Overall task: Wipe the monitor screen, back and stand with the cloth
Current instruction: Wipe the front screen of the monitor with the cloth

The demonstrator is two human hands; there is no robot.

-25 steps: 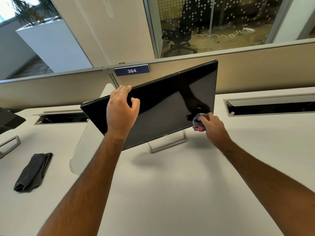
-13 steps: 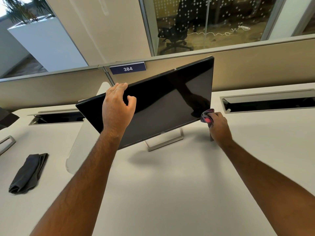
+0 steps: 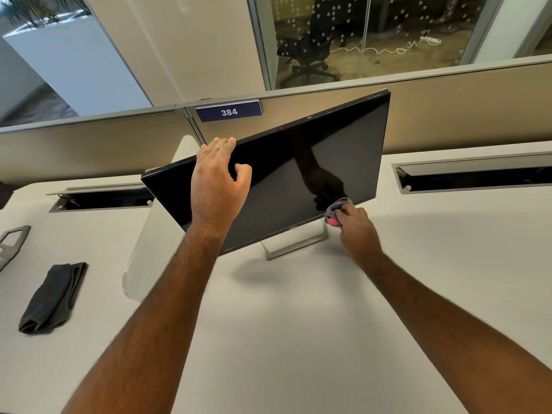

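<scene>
We are on the screen step: our left hand [image 3: 216, 186] grips the top edge of the monitor [image 3: 286, 174], which stands tilted on its stand [image 3: 294, 245] on the bench [image 3: 298, 324]. Our right hand [image 3: 357, 231], fingers curled round the bunched cloth [image 3: 336, 211], presses it to the screen's lower right edge. Next, we judge, come steady strokes leftward across the glass.

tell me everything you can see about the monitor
The monitor is a thin flat panel with a glossy black screen, switched off, and a small logo on its bottom bezel. It is tilted, right corner high, on a silver open-frame stand on the white desk. The left hand grips its top edge; the right hand presses a bunched grey and pink cloth to its lower right edge.
</scene>
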